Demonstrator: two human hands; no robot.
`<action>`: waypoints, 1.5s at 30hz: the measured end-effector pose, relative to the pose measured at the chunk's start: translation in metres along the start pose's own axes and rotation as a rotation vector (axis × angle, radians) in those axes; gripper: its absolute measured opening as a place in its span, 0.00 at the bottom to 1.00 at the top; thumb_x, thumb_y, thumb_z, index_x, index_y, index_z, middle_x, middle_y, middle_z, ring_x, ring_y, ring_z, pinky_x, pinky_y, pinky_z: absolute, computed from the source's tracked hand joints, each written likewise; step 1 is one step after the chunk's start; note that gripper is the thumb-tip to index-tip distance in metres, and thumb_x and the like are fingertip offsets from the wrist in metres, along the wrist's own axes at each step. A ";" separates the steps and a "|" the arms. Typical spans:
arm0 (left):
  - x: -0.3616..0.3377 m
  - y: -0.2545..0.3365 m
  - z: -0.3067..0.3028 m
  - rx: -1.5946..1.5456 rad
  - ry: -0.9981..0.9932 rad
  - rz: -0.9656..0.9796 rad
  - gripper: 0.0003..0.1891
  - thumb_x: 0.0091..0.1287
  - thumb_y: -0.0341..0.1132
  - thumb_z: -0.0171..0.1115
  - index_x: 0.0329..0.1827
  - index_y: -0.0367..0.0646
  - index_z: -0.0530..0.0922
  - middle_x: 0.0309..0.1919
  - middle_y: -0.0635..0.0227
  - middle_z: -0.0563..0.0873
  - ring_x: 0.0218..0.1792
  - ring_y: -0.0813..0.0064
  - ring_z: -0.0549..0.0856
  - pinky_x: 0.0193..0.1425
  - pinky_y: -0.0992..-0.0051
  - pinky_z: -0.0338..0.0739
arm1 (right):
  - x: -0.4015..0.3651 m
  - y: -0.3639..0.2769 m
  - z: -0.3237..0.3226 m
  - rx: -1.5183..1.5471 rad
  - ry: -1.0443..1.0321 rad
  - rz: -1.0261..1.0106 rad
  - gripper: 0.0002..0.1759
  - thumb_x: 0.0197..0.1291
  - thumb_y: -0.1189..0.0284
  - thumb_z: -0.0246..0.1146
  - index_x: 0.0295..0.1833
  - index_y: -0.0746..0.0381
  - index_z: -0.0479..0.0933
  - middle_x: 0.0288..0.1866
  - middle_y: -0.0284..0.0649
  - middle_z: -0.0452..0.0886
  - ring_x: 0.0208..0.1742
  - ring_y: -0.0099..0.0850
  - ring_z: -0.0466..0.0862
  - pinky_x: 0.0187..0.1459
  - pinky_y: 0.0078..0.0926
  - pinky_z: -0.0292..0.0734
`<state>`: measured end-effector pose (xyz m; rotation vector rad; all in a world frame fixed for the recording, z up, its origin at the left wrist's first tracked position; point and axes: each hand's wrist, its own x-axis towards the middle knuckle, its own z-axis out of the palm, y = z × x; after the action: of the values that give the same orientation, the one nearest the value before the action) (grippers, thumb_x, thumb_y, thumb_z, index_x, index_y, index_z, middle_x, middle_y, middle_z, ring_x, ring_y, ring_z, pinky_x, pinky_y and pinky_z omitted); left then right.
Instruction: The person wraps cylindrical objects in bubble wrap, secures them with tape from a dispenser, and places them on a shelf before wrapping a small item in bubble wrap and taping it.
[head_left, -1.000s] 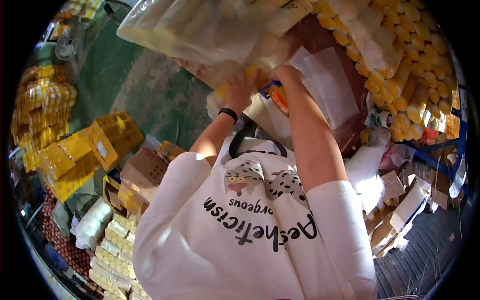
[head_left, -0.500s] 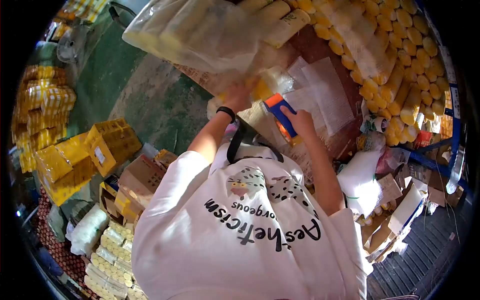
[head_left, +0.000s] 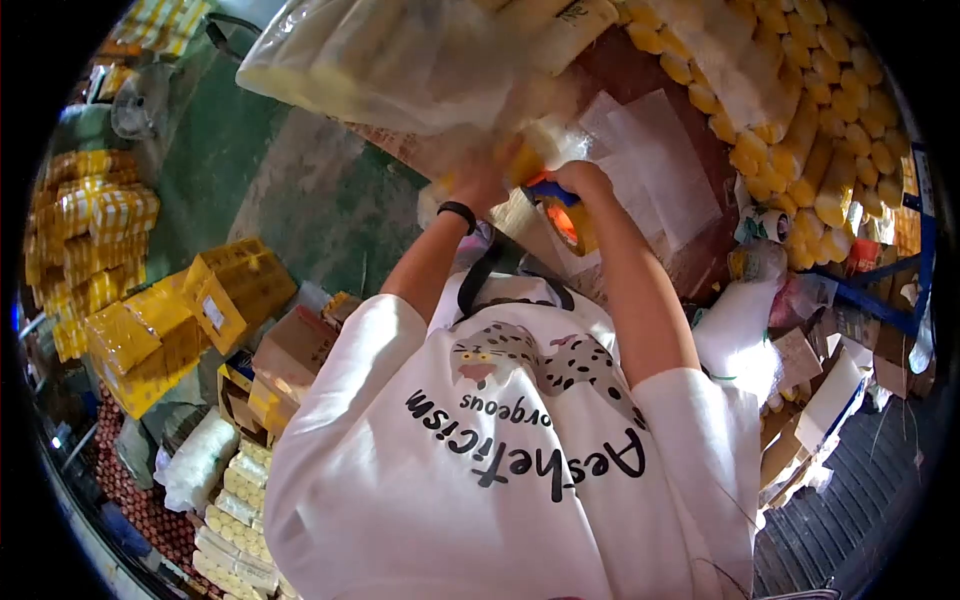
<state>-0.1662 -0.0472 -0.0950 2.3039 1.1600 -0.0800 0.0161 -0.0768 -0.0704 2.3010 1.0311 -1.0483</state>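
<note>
My right hand (head_left: pixel 582 182) is closed around the handle of a blue and orange tape dispenser (head_left: pixel 575 228), its orange-lit roll facing me. Close to its left is my left hand (head_left: pixel 478 183), with a black band at the wrist. That hand is at the near end of a blurred, plastic-wrapped bundle, and its fingers are too smeared to read. A yellowish patch shows between the two hands. Beyond them lies a large clear plastic bag (head_left: pixel 370 70) with long pale rolls inside. Sheets of bubble wrap (head_left: pixel 655 170) lie on the reddish-brown work surface, right of the dispenser.
Yellow-ended rolls (head_left: pixel 800 110) are stacked at the upper right. Yellow-taped cartons (head_left: pixel 150 325) and an open brown box (head_left: pixel 292 350) stand on the left. More wrapped bundles (head_left: pixel 240 510) sit at lower left. A blue metal frame (head_left: pixel 870 295) stands at the right.
My right hand has moved up and left with the tape dispenser, closer to my left hand. The dispenser has turned so its roll shows more. My left hand stays nearly in place.
</note>
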 end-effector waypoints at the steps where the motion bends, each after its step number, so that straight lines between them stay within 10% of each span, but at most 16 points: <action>1: 0.001 0.003 -0.006 0.007 -0.001 -0.010 0.51 0.44 0.30 0.65 0.75 0.67 0.51 0.59 0.46 0.72 0.60 0.41 0.70 0.61 0.52 0.67 | -0.004 -0.008 -0.012 0.011 -0.030 0.004 0.28 0.52 0.48 0.62 0.53 0.54 0.80 0.56 0.42 0.80 0.54 0.40 0.81 0.53 0.40 0.74; 9: -0.005 0.001 0.000 0.015 0.093 0.125 0.53 0.41 0.30 0.66 0.75 0.63 0.51 0.59 0.43 0.72 0.59 0.43 0.70 0.61 0.55 0.68 | -0.003 -0.020 -0.023 0.044 -0.086 0.127 0.26 0.47 0.50 0.65 0.50 0.51 0.82 0.53 0.36 0.82 0.54 0.33 0.81 0.53 0.33 0.75; 22: 0.007 -0.005 0.009 -0.061 0.016 -0.035 0.55 0.41 0.42 0.73 0.76 0.63 0.50 0.62 0.48 0.71 0.62 0.43 0.70 0.64 0.55 0.66 | -0.024 -0.027 0.045 -0.211 0.308 -0.338 0.27 0.41 0.50 0.69 0.40 0.61 0.84 0.43 0.46 0.85 0.45 0.42 0.84 0.44 0.36 0.79; 33: 0.019 0.034 0.022 0.163 0.205 -0.092 0.60 0.40 0.54 0.76 0.74 0.41 0.50 0.68 0.53 0.63 0.64 0.49 0.68 0.61 0.44 0.65 | -0.101 0.150 0.006 0.729 0.235 -0.120 0.42 0.48 0.34 0.60 0.33 0.70 0.82 0.30 0.52 0.83 0.31 0.45 0.84 0.36 0.36 0.77; 37: 0.046 0.032 0.022 0.095 -0.045 -0.138 0.55 0.44 0.51 0.74 0.73 0.41 0.52 0.64 0.49 0.66 0.63 0.49 0.66 0.65 0.53 0.64 | -0.111 0.196 0.048 0.947 0.578 -0.023 0.34 0.53 0.42 0.64 0.29 0.67 0.80 0.22 0.36 0.77 0.23 0.26 0.76 0.29 0.25 0.70; 41: 0.031 0.066 0.003 -0.016 0.273 0.365 0.49 0.51 0.39 0.70 0.74 0.45 0.50 0.65 0.51 0.66 0.68 0.48 0.61 0.71 0.50 0.53 | -0.112 0.237 0.076 1.553 0.568 -0.133 0.22 0.60 0.53 0.65 0.30 0.64 0.79 0.24 0.25 0.75 0.25 0.14 0.70 0.26 0.16 0.63; 45: 0.038 0.175 -0.007 -0.401 0.130 0.929 0.39 0.53 0.29 0.64 0.71 0.48 0.60 0.63 0.57 0.69 0.65 0.54 0.66 0.71 0.54 0.54 | -0.126 0.250 0.087 1.747 0.468 -0.258 0.19 0.61 0.60 0.65 0.43 0.67 0.80 0.33 0.27 0.79 0.33 0.16 0.75 0.36 0.14 0.70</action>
<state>-0.0111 -0.0989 -0.0212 2.2580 0.0471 0.5926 0.1104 -0.3484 -0.0137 3.9385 0.4264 -2.0728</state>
